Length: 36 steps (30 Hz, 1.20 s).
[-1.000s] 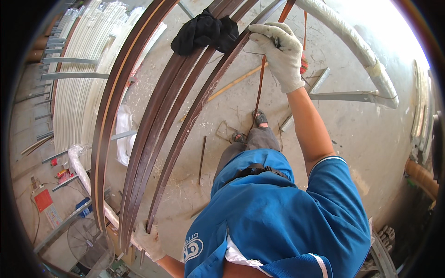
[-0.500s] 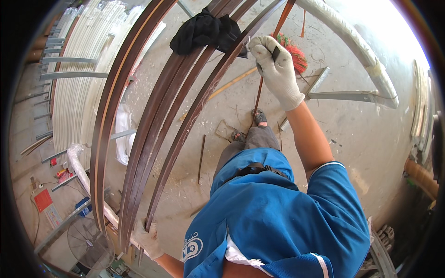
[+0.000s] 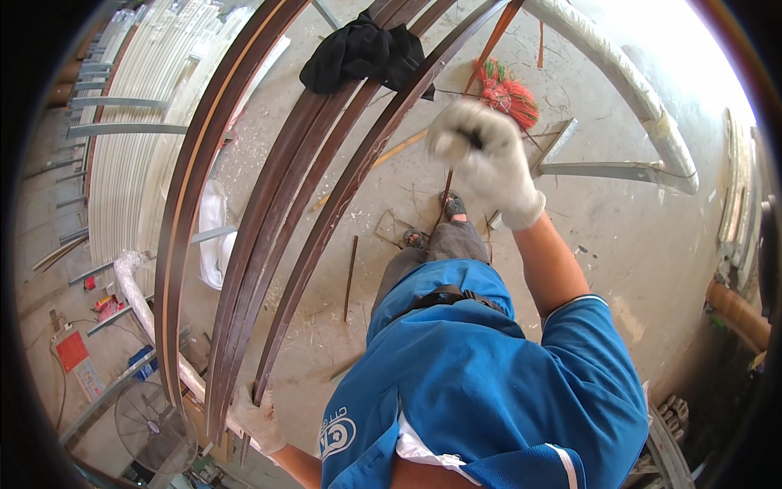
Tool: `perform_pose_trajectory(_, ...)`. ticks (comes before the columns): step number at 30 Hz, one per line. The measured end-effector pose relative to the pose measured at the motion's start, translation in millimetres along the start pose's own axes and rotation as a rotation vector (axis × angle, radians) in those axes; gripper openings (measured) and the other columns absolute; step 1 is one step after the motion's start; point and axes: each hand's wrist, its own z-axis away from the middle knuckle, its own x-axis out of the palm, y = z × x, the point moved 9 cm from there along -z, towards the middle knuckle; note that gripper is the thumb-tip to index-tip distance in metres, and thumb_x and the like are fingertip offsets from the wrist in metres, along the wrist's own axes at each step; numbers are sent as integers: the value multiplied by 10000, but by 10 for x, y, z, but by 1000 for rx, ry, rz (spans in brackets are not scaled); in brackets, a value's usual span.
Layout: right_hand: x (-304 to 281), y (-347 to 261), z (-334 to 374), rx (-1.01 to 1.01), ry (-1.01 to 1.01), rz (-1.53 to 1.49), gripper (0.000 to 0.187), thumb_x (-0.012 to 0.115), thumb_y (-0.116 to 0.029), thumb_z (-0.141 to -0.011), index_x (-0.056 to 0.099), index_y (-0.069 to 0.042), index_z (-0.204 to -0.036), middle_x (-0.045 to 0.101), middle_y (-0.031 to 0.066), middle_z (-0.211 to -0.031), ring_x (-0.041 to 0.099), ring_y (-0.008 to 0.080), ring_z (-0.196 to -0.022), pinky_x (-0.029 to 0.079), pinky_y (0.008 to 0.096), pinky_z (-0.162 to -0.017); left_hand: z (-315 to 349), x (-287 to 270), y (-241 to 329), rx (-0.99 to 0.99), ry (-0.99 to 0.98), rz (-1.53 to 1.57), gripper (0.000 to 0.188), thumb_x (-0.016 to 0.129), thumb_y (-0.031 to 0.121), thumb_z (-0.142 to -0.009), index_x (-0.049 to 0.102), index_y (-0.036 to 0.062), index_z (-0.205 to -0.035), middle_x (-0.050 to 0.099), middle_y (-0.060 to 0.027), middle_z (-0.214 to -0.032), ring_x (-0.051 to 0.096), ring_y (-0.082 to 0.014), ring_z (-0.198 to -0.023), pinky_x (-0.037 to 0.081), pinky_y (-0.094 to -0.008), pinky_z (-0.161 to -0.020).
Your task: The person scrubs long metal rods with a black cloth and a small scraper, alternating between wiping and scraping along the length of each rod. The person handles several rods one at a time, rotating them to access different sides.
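Several long dark brown strips run from the lower left to the top of the view. My left hand (image 3: 259, 420), in a white work glove, is closed around the lower end of the rightmost brown strip (image 3: 332, 213). This strip has pale scuffs along its edge. To its right, apart from it, my right hand (image 3: 485, 163) is raised in a matching glove, blurred by motion. Its fingers are curled around a small dark object (image 3: 472, 138) whose kind I cannot make out. A black cloth (image 3: 358, 55) drapes over the strips near their upper part.
A brown strip with a light stripe (image 3: 186, 187) stands further left. Stacked white lengths (image 3: 134, 179) lie on rack arms beyond. A fan (image 3: 155, 425) is at lower left, and a red-bristled broom (image 3: 509, 96) ahead. A wrapped tubular frame (image 3: 631, 90) is at upper right.
My right hand has pulled back from the rightmost strip, moving down toward my body with the small dark object in it. The left hand keeps its place on the strip's lower end.
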Motion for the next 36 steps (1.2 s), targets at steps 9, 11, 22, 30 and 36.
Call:
perform_pose_trajectory(9,-529,260,-328,-162,465,294,216,818,-106,-820,784,-121,-1033,646,-15,-902,575,78,-726,493,241,-653,-15,21,12,-11,-15,29,368,837,326,-774,691,-2,-852,615,-139,-665,569,-263,-568,436,-398,-562)
perform_pose_trajectory(11,-501,219,-318,-203,500,397,186,804,-88,-826,776,-108,-1008,656,10,-906,609,107,-734,510,260,-662,-20,21,14,-20,-25,33,365,836,322,-776,689,-4,-852,611,-137,-661,564,-263,-567,435,-397,-562)
perform_pose_trajectory(22,-210,231,-219,-107,307,281,120,657,39,-887,669,-10,-995,647,103,-932,656,221,-824,530,310,-764,-42,95,-59,-111,-132,44,442,824,373,-822,690,-40,-907,633,-149,-712,573,-223,-625,468,-379,-619)
perform_pose_trajectory(30,-327,242,-114,47,277,265,244,715,-241,-946,668,-13,-1017,687,92,-841,655,166,-806,521,304,-742,-25,26,29,-23,-33,74,383,838,302,-773,683,-33,-874,605,-152,-664,550,-256,-568,432,-392,-564)
perform_pose_trajectory(36,-691,418,-165,188,369,290,365,559,-352,-1029,693,-37,-1156,726,62,-894,671,155,-806,528,311,-759,-31,17,48,-10,-45,53,369,830,297,-780,692,-32,-874,611,-145,-663,575,-241,-584,445,-383,-573)
